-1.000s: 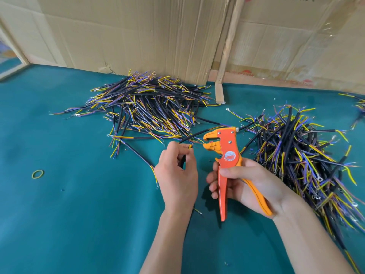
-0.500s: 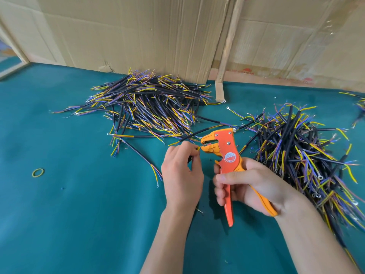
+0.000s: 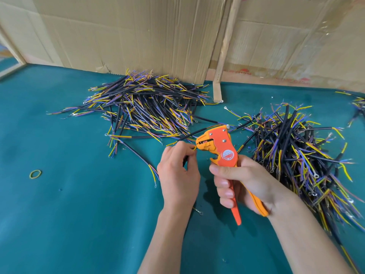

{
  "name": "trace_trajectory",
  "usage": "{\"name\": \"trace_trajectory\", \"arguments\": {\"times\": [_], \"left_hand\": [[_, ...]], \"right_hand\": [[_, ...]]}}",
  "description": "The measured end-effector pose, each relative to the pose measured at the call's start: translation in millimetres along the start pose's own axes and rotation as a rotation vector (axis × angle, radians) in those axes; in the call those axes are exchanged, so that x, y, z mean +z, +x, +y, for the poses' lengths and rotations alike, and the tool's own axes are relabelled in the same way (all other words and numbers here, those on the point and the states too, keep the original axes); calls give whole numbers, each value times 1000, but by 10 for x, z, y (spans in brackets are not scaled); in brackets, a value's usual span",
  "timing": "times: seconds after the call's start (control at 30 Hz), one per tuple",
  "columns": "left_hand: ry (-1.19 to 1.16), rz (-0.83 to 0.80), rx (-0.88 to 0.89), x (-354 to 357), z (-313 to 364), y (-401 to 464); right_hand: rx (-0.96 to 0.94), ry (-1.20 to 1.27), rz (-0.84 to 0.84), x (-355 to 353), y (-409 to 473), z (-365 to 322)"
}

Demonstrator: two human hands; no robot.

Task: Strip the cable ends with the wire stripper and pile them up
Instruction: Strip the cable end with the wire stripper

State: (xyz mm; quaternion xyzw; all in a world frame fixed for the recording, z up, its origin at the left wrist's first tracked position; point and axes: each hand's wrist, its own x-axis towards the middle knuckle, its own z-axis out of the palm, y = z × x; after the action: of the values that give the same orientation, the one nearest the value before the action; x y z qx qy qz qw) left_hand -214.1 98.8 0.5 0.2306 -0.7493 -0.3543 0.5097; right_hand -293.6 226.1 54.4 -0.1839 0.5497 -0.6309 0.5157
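Left hand (image 3: 178,175) pinches cable (image 3: 194,148), yellow tip pointing right, just beside stripper (image 3: 221,149) mouth at frame ctr; right hand (image 3: 241,182) grips its 2 handles.

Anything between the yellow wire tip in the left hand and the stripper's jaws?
Nothing visible. The left hand pinches the cable, its yellow wire tip right at the mouth of the wire stripper, which the right hand grips. Only bare green table lies beneath.
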Motion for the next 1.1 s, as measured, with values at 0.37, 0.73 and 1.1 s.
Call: {"name": "trace_trajectory", "arguments": {"times": [0.37,0.73,1.1], "left_hand": [[23,114,-58,-14,1,5],[59,122,-88,-26,2,19],[44,141,-100,-23,12,24]], "right_hand": [[-42,47,-50,79,62,70],[-95,385,53,-215,40,5],[-50,359,244,52,-22,161]]}}
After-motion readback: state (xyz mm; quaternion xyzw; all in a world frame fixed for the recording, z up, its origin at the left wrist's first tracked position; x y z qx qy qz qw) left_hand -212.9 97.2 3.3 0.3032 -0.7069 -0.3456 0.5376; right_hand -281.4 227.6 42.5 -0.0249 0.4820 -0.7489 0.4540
